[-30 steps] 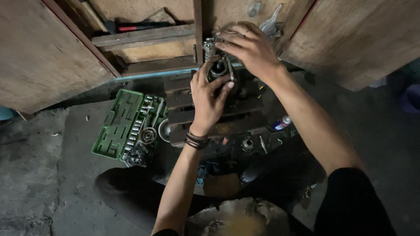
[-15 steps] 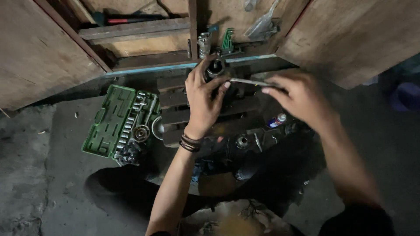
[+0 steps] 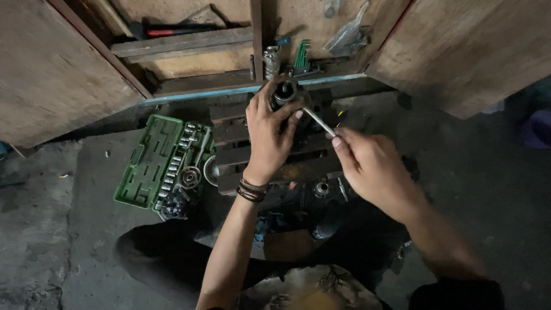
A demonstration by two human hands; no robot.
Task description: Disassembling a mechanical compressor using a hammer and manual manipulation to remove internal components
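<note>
Upper centre of the frame: the left hand (image 3: 270, 135) wraps around a dark round metal part (image 3: 284, 92), fingers curled over its rim, wrist bent upward. The right hand (image 3: 370, 166) pinches a slim metal rod (image 3: 318, 121), its tip angled up-left into that part. Green socket case (image 3: 152, 163) lies open at left

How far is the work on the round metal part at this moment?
Done: the green socket set case lies open on the floor, and loose parts lie below the hands. In hand: the left hand grips the round metal part, and the right hand holds a thin metal rod angled toward it. Left: the part is not yet put down; whether the rod touches it is unclear.
</note>
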